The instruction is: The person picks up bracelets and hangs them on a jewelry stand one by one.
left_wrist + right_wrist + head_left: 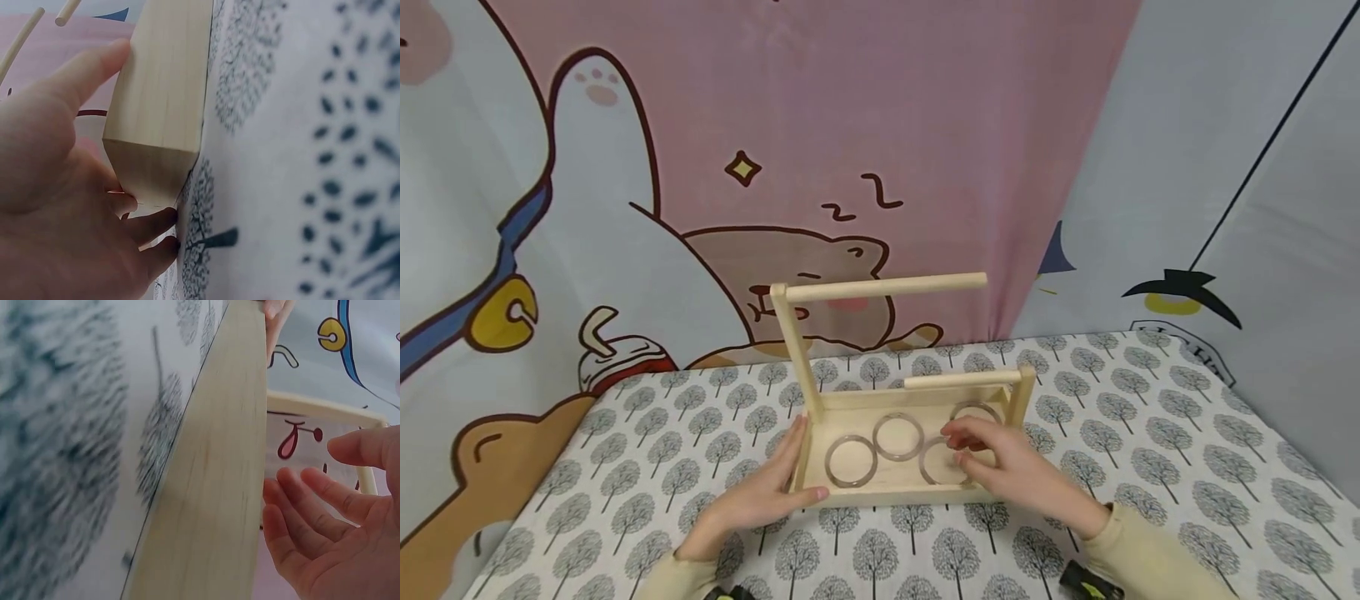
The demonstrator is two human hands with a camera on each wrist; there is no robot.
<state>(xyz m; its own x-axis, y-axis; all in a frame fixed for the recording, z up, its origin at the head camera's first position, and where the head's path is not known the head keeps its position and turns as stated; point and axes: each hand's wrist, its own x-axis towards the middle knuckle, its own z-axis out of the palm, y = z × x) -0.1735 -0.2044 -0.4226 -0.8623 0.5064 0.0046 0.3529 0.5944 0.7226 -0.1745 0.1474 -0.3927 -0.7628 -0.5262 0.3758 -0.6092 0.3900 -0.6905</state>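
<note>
A pale wooden jewelry stand [910,498] sits on the table, a shallow tray with a post at each end. A tall dowel bar [887,287] tops the left post, a lower dowel bar [962,380] the right one. Several translucent bangles lie flat in the tray: a left bangle [851,486], a middle bangle [898,458] and others under the right hand. My left hand [767,492] holds the tray's front left corner, thumb on the front rim, fingers along the end wall. Over the tray's right part hovers my right hand [1015,467], fingers loosely bent, nothing between them.
A white tablecloth [872,554] printed with grey trees covers the table. Behind it hangs a curtain [940,125] with cartoon animals. Both posts and their bars rise above the tray. A black device [1086,581] shows at the right wrist.
</note>
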